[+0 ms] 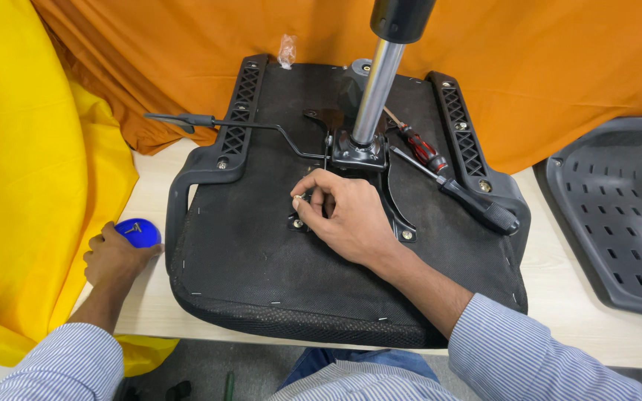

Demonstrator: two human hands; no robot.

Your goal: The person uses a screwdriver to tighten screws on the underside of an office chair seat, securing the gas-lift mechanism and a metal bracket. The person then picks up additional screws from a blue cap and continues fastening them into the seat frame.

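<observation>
Upturned chair seat [261, 252], black, fabric underside facing up, lying on a pale wooden surface [559, 297]; front edge overhanging toward the wearer.

Metal mounting plate [391, 208], black, at seat centre, carrying a chrome gas cylinder [375, 93] standing upright and slightly tilted, topped by a black sleeve. Bolt heads visible at the plate's corners.

Right hand [343, 215]: resting on the seat beside the plate, thumb and forefinger pinched together on a small screw [302, 197] at the plate's left arm (whether seated in its hole or loose, cannot tell).

Left hand [113, 256]: on the surface left of the seat, fingers curled loosely around a small blue round cap or dish [139, 232] holding one screw; touching its near edge, not lifting it.

Black lever rod [250, 126], bent, running from the plate out over the seat's left side.

Two screwdrivers lying on the seat right of the cylinder: one with a red-and-black handle [419, 145], one with an all-black handle [477, 204], the two side by side, tips pointing toward the plate.

Black ribbed arm brackets [241, 104] along both side edges of the seat.

Second moulded plastic part [618, 215], dark grey, perforated, at the right end of the surface.

Orange cloth [559, 67] behind, yellow cloth [24, 163] at left. Striped blue shirt sleeves on both arms.
</observation>
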